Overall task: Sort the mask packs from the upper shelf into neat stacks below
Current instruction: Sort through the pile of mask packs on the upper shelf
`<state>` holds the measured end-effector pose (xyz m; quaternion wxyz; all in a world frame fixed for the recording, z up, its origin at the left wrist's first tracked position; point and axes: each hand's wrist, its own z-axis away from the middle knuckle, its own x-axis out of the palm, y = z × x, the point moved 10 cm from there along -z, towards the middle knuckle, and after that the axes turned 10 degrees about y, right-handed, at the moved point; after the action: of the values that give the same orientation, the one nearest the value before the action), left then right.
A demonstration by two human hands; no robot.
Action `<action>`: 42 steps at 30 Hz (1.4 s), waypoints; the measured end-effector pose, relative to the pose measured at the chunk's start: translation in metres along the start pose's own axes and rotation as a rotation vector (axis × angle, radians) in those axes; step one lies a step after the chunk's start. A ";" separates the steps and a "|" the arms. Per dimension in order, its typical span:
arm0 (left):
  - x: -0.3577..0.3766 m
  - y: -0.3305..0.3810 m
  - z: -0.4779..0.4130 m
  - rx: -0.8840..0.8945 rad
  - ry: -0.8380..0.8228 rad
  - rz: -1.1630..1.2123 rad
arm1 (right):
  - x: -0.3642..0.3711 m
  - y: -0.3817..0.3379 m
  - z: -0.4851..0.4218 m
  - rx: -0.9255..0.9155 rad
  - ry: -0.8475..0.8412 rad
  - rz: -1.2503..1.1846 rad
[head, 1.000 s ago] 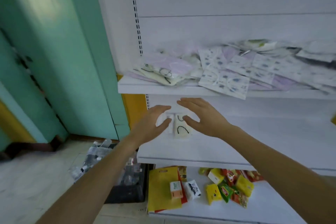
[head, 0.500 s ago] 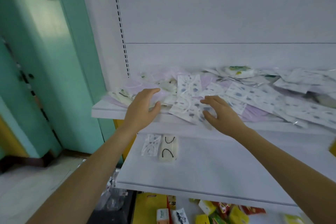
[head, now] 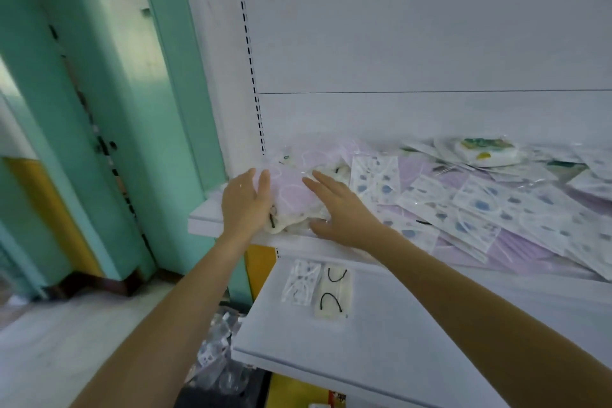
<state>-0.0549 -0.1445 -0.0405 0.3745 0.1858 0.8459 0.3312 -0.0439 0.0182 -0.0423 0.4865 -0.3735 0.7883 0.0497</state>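
Soft, even, cool light w/ faint shadows; slight overall blur, wide-angle bending at edges.

Left hand (head: 246, 200) and right hand (head: 341, 210): both bare. Left forearm (head: 185, 301) and right forearm (head: 463, 291): slender, uncovered from the wrist to the frame's lower edge.

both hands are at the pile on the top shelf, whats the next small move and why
Probably close both hands on the lilac pack and lift it off the heap. The left hand and right hand flank it with straight fingers, and the lower shelf shows only a blue-patterned pack and a cream pack.
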 end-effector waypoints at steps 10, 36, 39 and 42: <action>0.008 -0.033 -0.041 -0.251 -0.295 0.233 | 0.028 -0.040 -0.036 -0.071 -0.068 -0.093; 0.052 -0.012 -0.096 -0.216 -0.333 0.503 | 0.042 0.010 -0.085 0.279 -0.162 -0.271; 0.052 -0.004 -0.096 -0.090 -0.307 0.497 | 0.009 0.057 -0.089 0.425 0.134 -0.224; 0.057 -0.012 -0.101 -0.135 -0.295 0.471 | -0.007 0.117 -0.081 0.598 0.101 0.159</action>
<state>-0.1692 -0.1636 -0.0278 0.4178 0.3982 0.6918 0.4339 -0.1762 0.0695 -0.0278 0.5296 -0.1531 0.8178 -0.1650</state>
